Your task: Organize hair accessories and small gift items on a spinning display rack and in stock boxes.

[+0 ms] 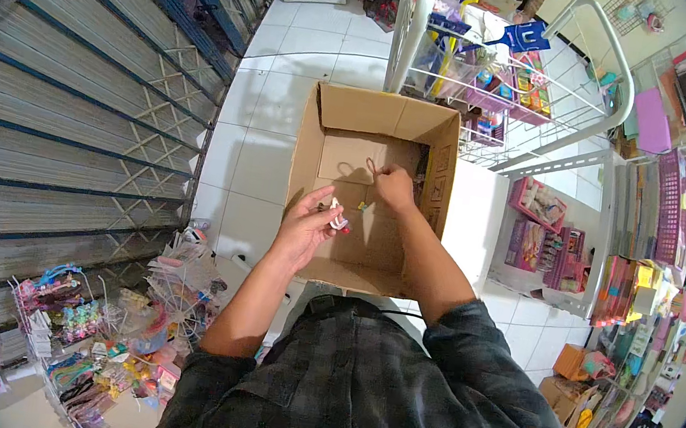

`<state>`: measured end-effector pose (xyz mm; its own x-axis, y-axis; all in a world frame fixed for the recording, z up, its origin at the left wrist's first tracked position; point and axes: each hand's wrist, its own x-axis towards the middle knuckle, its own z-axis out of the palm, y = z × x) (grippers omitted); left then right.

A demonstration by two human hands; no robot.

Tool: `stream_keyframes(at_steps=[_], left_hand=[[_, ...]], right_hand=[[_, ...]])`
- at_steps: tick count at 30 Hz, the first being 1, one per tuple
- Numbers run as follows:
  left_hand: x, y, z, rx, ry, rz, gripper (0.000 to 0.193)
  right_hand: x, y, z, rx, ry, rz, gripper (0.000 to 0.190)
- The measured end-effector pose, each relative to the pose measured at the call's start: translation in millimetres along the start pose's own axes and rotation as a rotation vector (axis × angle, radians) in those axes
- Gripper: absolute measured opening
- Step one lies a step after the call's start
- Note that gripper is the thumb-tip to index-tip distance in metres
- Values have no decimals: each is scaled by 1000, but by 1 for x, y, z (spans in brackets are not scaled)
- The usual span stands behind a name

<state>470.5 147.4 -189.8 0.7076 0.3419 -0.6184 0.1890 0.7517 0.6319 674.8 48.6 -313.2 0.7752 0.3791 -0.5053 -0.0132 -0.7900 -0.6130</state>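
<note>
An open cardboard box (389, 113) stands before me, and both hands are over it. Between the thumb and fingers of my left hand (307, 225) is a small white trinket (336, 215) with a red part; its exact kind is too small to tell. My right hand (395, 188), farther forward and to the right, pinches a thin brown loop (371, 165) that looks like an elastic band. A tiny yellow and green piece (362, 206) shows between the hands; whether it hangs or lies in the box cannot be told.
A white wire rack (562, 129) with goods stands ahead on the right. Beside the box is a white shelf unit (472, 218) with pink baskets (539, 204). A folding metal gate (86, 141) runs along the left. Several hair accessories (82, 322) fill a rack at lower left.
</note>
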Motion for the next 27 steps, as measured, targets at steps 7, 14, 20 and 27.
stream_keyframes(at_steps=[7,14,20,27], left_hand=[[-29,1,12,-5,53,159,52],[-88,11,16,-178,23,354,45],[-157,9,21,-212,61,497,45],[-238,5,15,-109,159,716,45]], right_hand=[[-73,-15,-45,643,-360,-226,17],[-174,-82,-114,404,-435,-639,13],[-226,-120,-136,125,-414,-1160,10],[-282,-152,-120,85,-679,-1501,9]])
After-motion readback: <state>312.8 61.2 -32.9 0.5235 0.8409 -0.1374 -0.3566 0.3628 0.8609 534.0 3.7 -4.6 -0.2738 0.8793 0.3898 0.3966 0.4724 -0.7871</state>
